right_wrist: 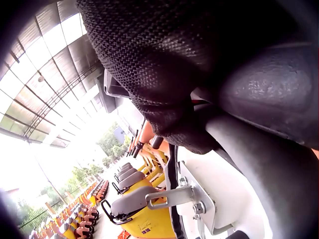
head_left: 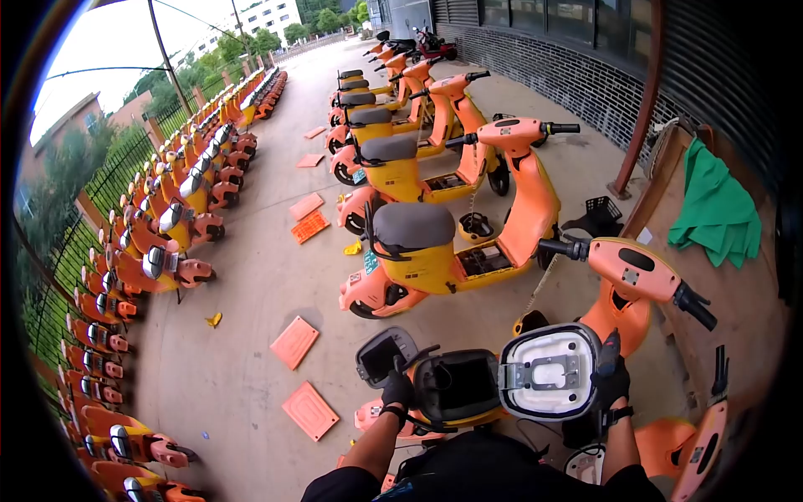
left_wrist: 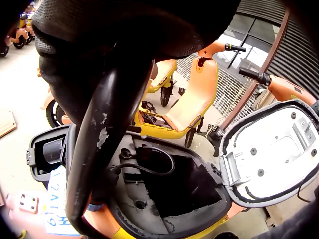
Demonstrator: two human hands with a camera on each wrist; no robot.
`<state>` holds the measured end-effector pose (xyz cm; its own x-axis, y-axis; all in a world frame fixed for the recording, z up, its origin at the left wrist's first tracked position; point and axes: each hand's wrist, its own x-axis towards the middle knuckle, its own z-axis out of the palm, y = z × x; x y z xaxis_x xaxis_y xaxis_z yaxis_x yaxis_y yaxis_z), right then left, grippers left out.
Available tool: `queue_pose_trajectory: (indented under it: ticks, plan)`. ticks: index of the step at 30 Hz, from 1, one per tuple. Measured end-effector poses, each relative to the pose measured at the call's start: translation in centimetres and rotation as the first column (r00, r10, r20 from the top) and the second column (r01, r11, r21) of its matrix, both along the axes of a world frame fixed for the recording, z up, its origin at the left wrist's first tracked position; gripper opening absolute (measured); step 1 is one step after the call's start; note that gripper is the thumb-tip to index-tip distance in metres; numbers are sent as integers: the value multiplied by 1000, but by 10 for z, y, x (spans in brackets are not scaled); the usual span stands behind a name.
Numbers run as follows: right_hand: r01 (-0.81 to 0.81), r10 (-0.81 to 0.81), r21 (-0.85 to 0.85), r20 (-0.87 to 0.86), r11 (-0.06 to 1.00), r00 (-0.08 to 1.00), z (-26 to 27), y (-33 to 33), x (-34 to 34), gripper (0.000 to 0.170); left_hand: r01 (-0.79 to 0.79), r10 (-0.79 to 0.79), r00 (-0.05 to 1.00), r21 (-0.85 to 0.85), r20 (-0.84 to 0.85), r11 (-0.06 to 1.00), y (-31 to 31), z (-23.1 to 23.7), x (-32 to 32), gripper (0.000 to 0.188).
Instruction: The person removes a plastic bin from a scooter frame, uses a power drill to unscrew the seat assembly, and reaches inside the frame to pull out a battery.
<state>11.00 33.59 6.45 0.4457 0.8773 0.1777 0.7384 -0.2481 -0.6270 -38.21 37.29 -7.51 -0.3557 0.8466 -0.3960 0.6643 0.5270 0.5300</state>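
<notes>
A scooter with its seat (head_left: 520, 399) flipped up stands before me, the white underside and metal latch bracket (right_wrist: 199, 201) exposed. The black storage well (left_wrist: 187, 191) under it is uncovered, a dark cable (left_wrist: 172, 162) looping across one end. My left hand (head_left: 399, 390), in a black glove, grips the scratched black rear grab rail (left_wrist: 102, 134). Beyond it sits a small open black box (head_left: 381, 358). Also gloved, my right hand (head_left: 613, 386) is at the raised seat's outer edge, holding a dark handheld tool (head_left: 609, 353) with a bit of red; its kind is not clear.
More orange and yellow scooters (head_left: 418, 243) are parked ahead in a row, another long row (head_left: 180, 217) along the left fence. Orange panels (head_left: 294, 342) and yellow pieces (head_left: 214, 320) lie on the concrete. A green cloth (head_left: 715, 209) drapes over a brown board at right.
</notes>
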Motion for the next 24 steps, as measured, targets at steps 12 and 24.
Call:
queue_pose_trajectory:
  ticks: [12,24]
  plan:
    - [101,-204,-248,-435,964,877,-99,-63,104,22,-7,13,994,54,-105,999,-3,21,11,73]
    - [209,-479,-546,-417,812,772,-117,-169,157,34,-48,85,970,161,-230,986,8,9,6,32]
